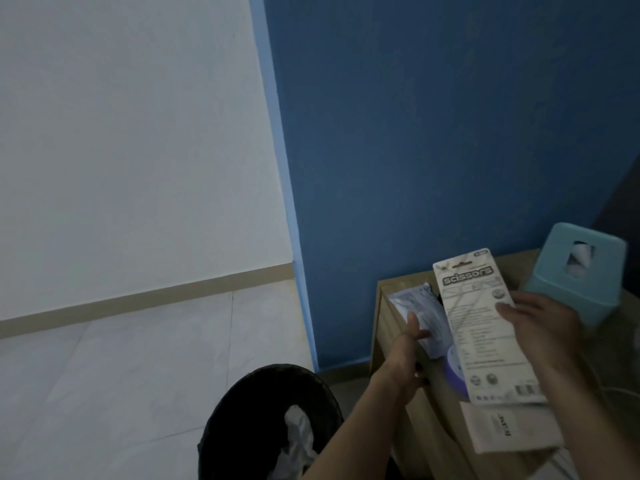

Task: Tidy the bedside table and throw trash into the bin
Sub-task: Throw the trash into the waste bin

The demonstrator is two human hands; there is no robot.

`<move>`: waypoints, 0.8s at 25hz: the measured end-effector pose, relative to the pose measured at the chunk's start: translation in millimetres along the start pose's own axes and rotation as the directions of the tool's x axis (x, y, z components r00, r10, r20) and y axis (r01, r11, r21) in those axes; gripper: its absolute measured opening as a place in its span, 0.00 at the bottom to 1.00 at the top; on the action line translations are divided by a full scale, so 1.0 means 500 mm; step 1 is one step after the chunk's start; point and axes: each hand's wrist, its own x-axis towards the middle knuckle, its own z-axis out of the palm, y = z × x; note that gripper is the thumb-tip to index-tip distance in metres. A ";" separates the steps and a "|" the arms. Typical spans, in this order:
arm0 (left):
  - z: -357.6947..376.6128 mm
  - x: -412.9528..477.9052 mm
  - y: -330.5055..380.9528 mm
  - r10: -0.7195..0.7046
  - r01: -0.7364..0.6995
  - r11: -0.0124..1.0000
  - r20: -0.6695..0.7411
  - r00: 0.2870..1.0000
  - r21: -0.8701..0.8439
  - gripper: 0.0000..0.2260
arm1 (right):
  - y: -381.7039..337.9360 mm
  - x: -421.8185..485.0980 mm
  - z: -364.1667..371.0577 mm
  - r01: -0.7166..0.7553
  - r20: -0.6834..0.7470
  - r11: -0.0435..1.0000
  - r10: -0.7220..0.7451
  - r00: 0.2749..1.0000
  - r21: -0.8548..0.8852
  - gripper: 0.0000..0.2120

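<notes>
Black bin (231,403) holding crumpled white trash (297,432), left hand (408,353) holding silvery wrapper (423,304), right hand (544,328) gripping scissors card (479,336)

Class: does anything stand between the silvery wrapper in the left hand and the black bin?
Nothing visible does. The left hand holds the silvery wrapper at the bedside table's left edge; the black bin stands lidless below and left, with only crumpled white trash inside.

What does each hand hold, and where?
Right hand grips the scissors pack by its right edge; left hand apparently pinches the silvery wrapper at its near edge.
</notes>
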 end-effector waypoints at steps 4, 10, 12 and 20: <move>-0.004 0.000 0.008 0.024 -0.024 0.998 0.007 1.000 -0.065 0.26 | 0.002 -0.012 0.022 -0.047 0.075 0.995 0.040 0.996 0.091 0.11; -0.089 -0.023 0.001 0.207 -0.207 0.976 0.000 0.978 -0.074 0.10 | 0.024 -0.085 0.127 -0.086 0.350 0.978 0.015 0.936 0.188 0.07; -0.173 -0.060 -0.001 0.274 -0.276 0.961 -0.119 0.954 -0.001 0.07 | 0.051 -0.129 0.191 -0.163 0.473 0.975 0.074 0.878 0.149 0.23; -0.451 -0.151 -0.106 0.187 -0.184 0.982 -0.473 0.861 0.054 0.11 | 0.207 -0.333 0.367 -0.252 0.726 0.960 0.260 0.637 -0.123 0.19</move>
